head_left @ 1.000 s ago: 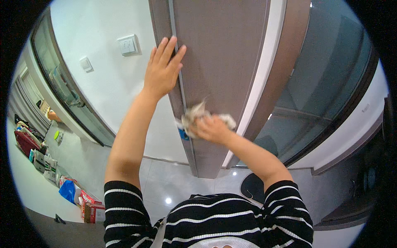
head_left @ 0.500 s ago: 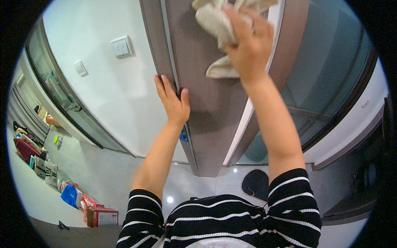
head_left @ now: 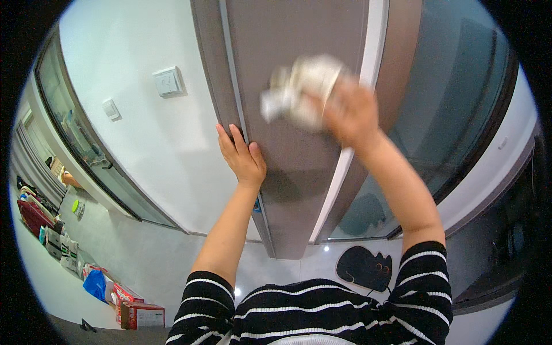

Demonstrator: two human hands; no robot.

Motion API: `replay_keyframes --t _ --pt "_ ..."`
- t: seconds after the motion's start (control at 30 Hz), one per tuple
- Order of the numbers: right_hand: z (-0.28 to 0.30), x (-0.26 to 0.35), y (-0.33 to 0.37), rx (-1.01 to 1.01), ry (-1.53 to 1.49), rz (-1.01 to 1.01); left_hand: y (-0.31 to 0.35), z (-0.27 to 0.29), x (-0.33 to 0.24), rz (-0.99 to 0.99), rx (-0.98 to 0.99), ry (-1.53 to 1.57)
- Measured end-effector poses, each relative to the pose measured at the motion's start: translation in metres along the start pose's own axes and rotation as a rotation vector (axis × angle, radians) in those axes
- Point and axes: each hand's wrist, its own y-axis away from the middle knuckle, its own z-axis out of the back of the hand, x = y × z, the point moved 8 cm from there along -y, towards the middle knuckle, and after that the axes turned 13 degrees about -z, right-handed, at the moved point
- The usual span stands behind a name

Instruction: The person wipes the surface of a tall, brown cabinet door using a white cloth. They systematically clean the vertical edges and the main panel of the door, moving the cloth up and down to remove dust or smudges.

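My right hand [head_left: 353, 115] grips a blurred pale cloth [head_left: 299, 89], probably crumpled, against the brown door [head_left: 287, 161]; my left hand [head_left: 242, 158] lies open and flat on it, below-left; red cartons [head_left: 135, 307] far below

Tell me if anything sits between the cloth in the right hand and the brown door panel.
Nothing visible does. The right hand presses the blurred white cloth against the brown door panel. The left hand rests flat lower on the panel's left edge, apart from the cloth.

Right hand [head_left: 352, 115] presses blurred white cloth [head_left: 299, 89] on brown door [head_left: 293, 144], upper centre; left hand [head_left: 244, 158] flat on door edge.
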Motion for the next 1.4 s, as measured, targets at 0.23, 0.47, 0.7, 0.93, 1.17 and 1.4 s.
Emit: replay_keyframes --t 0.23,0.47,0.7,0.93,1.17,1.4 --pt "-0.012 0.017 0.014 0.094 -0.104 -0.231 0.004 -0.01 0.003 0.004 0.047 0.011" --pt "0.004 0.126 0.227 0.623 -0.51 0.304 0.002 -0.015 -0.009 -0.024 0.046 0.008" --pt "0.019 -0.038 0.003 -0.026 -0.218 -0.347 0.007 -0.001 -0.003 -0.043 0.056 -0.054" --pt "0.024 -0.008 0.135 -0.199 -0.417 -0.97 0.002 -0.013 -0.012 -0.026 0.073 -0.02" --pt "0.023 0.0 0.197 -0.045 -0.578 -1.026 0.003 -0.014 -0.011 -0.037 0.073 -0.017" --pt "-0.015 -0.112 0.041 -0.163 -1.141 -1.309 0.005 -0.018 -0.013 0.034 0.131 -0.014"
